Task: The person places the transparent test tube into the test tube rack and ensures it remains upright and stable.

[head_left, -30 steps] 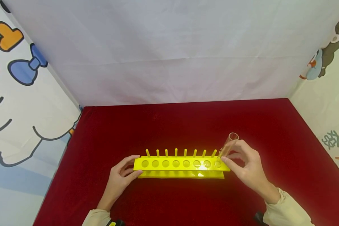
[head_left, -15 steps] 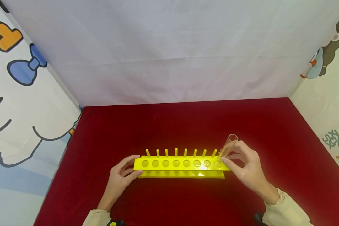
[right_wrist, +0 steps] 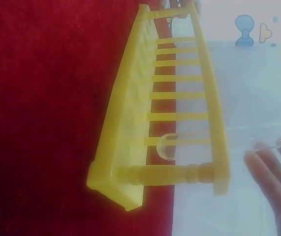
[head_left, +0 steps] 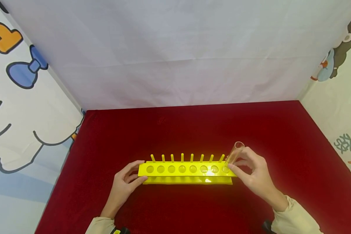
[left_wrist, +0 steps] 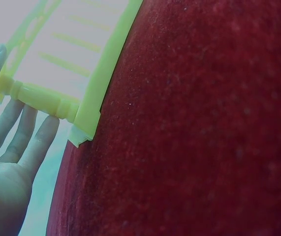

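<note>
A yellow test tube rack (head_left: 175, 173), with a row of holes and a row of pegs behind them, lies across the red cloth. My left hand (head_left: 124, 185) grips its left end, thumb at the top plate; in the left wrist view, fingers (left_wrist: 44, 135) reach the end post. At the other end, my right hand (head_left: 257, 172) pinches a clear glass test tube (head_left: 237, 151) between thumb and fingers. The tube leans to the right in the rightmost hole. In the right wrist view its rounded bottom (right_wrist: 165, 148) hangs between the rack's top plate and base.
Red cloth (head_left: 134, 136) covers the table around the rack. A pale curtain (head_left: 175, 58) rises at the back edge, with cartoon-printed sheets on the left (head_left: 23, 107) and right (head_left: 330, 107) sides.
The test tube's mouth has come slightly down and to the left, with the right hand moving along a little. The left hand and rack stay in place.
</note>
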The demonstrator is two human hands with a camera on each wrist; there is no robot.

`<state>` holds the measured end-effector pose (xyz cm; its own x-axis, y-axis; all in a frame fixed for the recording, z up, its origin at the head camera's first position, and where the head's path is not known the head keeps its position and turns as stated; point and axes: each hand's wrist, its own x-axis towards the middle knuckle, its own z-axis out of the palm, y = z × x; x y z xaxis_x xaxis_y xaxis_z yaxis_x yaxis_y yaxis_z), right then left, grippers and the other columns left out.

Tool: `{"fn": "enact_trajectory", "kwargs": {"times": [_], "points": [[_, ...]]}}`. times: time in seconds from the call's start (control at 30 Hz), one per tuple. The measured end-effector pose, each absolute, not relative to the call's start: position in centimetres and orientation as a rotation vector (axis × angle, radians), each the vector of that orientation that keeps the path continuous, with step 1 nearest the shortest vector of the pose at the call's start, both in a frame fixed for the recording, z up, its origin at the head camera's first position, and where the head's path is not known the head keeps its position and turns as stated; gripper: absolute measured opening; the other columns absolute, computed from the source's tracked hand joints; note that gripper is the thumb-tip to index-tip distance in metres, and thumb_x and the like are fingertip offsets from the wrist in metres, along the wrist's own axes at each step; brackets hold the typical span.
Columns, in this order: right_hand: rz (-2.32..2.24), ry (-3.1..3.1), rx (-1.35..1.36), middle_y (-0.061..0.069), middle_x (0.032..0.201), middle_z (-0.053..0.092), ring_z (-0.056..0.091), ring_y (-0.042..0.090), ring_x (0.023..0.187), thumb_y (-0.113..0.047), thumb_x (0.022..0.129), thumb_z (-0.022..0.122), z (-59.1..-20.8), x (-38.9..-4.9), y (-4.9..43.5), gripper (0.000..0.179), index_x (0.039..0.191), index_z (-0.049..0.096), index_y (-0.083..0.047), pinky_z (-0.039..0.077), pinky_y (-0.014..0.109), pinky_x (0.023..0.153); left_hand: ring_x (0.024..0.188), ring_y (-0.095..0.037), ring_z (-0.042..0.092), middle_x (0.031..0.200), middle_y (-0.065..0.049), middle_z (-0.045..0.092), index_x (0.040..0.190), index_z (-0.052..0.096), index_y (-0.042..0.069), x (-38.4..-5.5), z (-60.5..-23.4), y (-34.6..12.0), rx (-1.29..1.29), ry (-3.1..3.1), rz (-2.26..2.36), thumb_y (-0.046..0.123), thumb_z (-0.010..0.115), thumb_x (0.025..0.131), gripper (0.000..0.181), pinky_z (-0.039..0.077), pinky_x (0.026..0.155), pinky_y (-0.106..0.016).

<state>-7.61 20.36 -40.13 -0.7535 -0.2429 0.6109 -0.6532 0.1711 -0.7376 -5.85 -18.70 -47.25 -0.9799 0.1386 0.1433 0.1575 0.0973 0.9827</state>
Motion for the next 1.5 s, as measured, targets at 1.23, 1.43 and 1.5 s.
{"fn": "enact_trajectory", "kwargs": {"times": [1.23, 1.43, 1.5], "points": [[1.630, -2.101, 0.863, 0.009, 0.089, 0.061, 0.059, 0.014, 0.091, 0.031, 0.056, 0.069, -40.3, -7.2, 20.0, 0.046, 0.091, 0.061, 0.003, 0.055, 0.023, 0.069, 0.099, -0.020, 0.062, 0.120, -0.014, 0.057, 0.130, 0.052, 0.000, -6.1, -47.5, -19.0, -0.359, -2.335, -2.057, 0.005, 0.072, 0.083, 0.051, 0.056, 0.075, -0.030], [1.628, -2.096, 0.861, 0.011, 0.085, 0.060, 0.058, 0.014, 0.091, 0.031, 0.057, 0.068, -38.9, -6.6, 19.4, 0.041, 0.088, 0.061, 0.005, 0.055, 0.023, 0.070, 0.100, -0.022, 0.061, 0.121, -0.014, 0.057, 0.130, 0.052, 0.003, -6.0, -47.6, -19.0, -0.367, -2.334, -2.052, 0.004, 0.072, 0.083, 0.051, 0.056, 0.076, -0.030], [1.629, -2.095, 0.854, 0.011, 0.084, 0.060, 0.058, 0.015, 0.089, 0.031, 0.057, 0.068, -38.8, -6.6, 19.4, 0.040, 0.087, 0.061, 0.006, 0.055, 0.023, 0.070, 0.100, -0.022, 0.061, 0.121, -0.014, 0.057, 0.130, 0.053, 0.004, -6.0, -47.6, -19.0, -0.365, -2.334, -2.050, 0.005, 0.072, 0.083, 0.051, 0.055, 0.076, -0.030]]}}
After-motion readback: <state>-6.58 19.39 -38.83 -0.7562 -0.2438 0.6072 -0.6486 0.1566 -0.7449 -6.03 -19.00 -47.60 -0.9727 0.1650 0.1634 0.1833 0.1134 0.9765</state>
